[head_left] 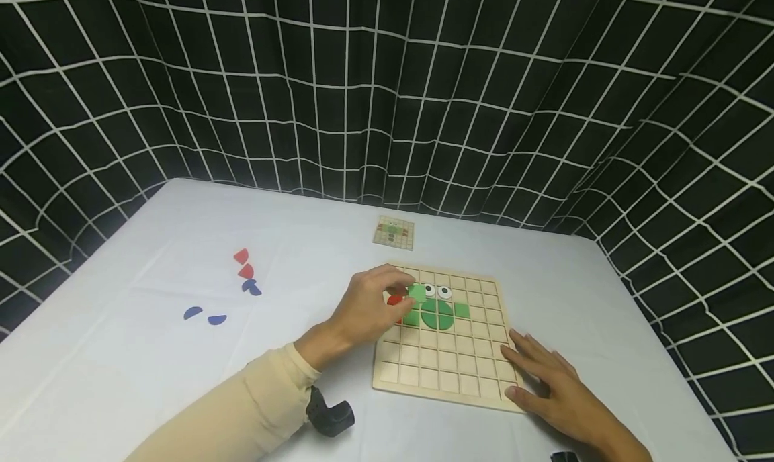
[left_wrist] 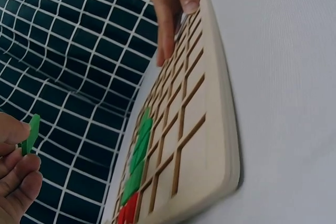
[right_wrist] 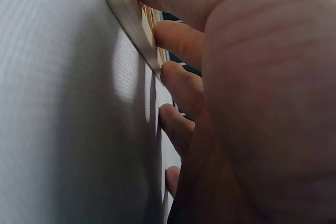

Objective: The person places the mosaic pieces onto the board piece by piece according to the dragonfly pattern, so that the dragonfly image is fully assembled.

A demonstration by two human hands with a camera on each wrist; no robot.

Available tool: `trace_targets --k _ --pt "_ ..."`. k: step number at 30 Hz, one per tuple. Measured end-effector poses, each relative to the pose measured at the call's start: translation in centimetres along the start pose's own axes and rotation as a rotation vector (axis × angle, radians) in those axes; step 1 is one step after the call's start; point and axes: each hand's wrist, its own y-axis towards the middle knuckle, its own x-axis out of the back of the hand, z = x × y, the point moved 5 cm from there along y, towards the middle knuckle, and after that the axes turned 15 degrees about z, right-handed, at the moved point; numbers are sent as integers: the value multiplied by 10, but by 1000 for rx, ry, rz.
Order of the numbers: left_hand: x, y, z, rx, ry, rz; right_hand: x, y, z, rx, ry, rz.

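Green tile (left_wrist: 34, 134) sits pinched between thumb (left_wrist: 11, 130) and fingers (left_wrist: 31, 184) of the left hand (head_left: 365, 304).

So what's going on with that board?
A person's left hand pinches a green tile over a wooden grid board, while the right hand rests on the board's edge. Green pieces, red pieces and two eye pieces sit on the board. Two red quarter-rounds and some blue pieces lie on the table.
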Motion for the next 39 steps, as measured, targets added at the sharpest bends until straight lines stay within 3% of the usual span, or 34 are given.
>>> trace_targets --k 18,27,39 --pt "-47 19 1 126 -61 177 1 0 -1 0 3 1" --pt "-76 27 1 165 17 295 1 1 -1 -19 11 10" --pt "-103 39 0 183 152 342 1 0 -1 -17 12 1"
